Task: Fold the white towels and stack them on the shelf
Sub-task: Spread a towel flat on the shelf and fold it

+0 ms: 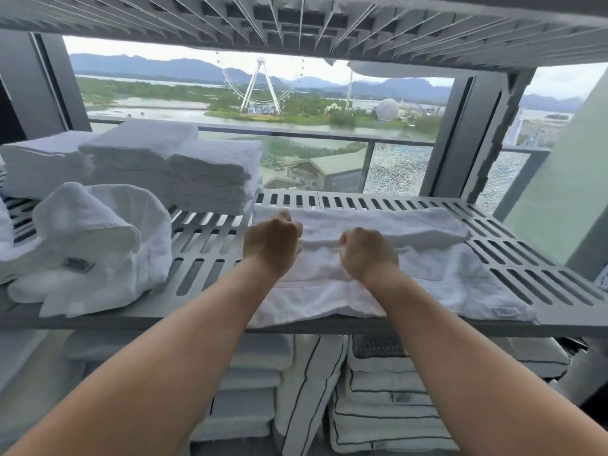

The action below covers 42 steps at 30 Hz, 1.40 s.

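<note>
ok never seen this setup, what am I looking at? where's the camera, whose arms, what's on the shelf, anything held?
No robot here: one wide-angle camera worn on a person's head, looking forward and down, so the two bare arms are the wearer's. The left hand and right hand curl their fingers into a white towel spread on the slatted shelf, mid-fold. Behind to the left stand folded towel stacks; nearer, a crumpled white pile. Striped linens sit on the level below.

I see the towel (427,274) on the shelf (533,261), right of centre, left hand (273,245) and right hand (367,256) upon it; folded towel stacks (148,162) back left, a towel heap (98,245) before them.
</note>
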### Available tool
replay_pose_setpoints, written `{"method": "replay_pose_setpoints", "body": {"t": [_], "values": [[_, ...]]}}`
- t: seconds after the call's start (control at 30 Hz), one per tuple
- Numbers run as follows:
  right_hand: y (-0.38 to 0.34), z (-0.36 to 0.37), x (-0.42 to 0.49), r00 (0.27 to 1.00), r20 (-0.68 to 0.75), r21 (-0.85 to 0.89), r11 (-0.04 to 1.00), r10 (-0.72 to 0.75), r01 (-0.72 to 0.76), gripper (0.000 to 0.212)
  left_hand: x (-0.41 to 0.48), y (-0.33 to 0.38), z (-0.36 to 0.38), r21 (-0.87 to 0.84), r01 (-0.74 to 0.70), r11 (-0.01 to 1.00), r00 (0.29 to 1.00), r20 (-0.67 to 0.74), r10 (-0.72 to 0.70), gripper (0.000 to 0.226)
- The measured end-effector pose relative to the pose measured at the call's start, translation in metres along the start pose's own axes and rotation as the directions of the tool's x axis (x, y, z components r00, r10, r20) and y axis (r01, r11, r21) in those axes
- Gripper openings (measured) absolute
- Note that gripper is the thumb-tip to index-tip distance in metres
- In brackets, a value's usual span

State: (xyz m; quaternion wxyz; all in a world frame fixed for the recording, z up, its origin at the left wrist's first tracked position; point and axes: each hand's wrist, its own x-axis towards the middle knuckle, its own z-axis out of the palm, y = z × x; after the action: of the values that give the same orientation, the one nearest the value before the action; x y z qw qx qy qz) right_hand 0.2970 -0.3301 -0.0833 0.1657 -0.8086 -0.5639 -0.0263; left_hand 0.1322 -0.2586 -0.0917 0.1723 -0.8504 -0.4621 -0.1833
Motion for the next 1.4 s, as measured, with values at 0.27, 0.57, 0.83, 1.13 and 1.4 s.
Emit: {"method": "replay_pose_setpoints", "body": {"t": [0.27,0.57,0.83,1.13,1.4], "values": [[0.015,-0.005,0.071,0.993,0.076,-0.239,0.965,-0.094,0.109,0.029,0.040,-0.006,0.014,0.161,-0.024,0.987,0.998,0.053,0.015,0.006],[0.021,-0.020,0.150,0.980,-0.057,-0.138,0.974,-0.192,0.182,0.028,0.109,-0.014,0.011,0.035,0.197,0.980,0.979,0.052,-0.199,0.013],[0.023,-0.012,0.202,0.955,-0.208,-0.110,0.975,-0.211,0.191,0.021,0.168,-0.029,0.021,0.077,0.192,0.978,0.981,-0.029,-0.191,0.012],[0.016,0.006,0.256,0.944,-0.292,-0.140,0.983,-0.154,0.117,0.022,0.228,-0.028,0.051,0.110,0.206,0.972,0.975,-0.105,-0.195,0.019],[0.013,0.032,0.296,0.915,-0.367,-0.142,0.983,-0.165,0.120,0.021,0.258,-0.046,0.084,0.037,0.219,0.975,0.974,-0.075,-0.216,0.021]]}}
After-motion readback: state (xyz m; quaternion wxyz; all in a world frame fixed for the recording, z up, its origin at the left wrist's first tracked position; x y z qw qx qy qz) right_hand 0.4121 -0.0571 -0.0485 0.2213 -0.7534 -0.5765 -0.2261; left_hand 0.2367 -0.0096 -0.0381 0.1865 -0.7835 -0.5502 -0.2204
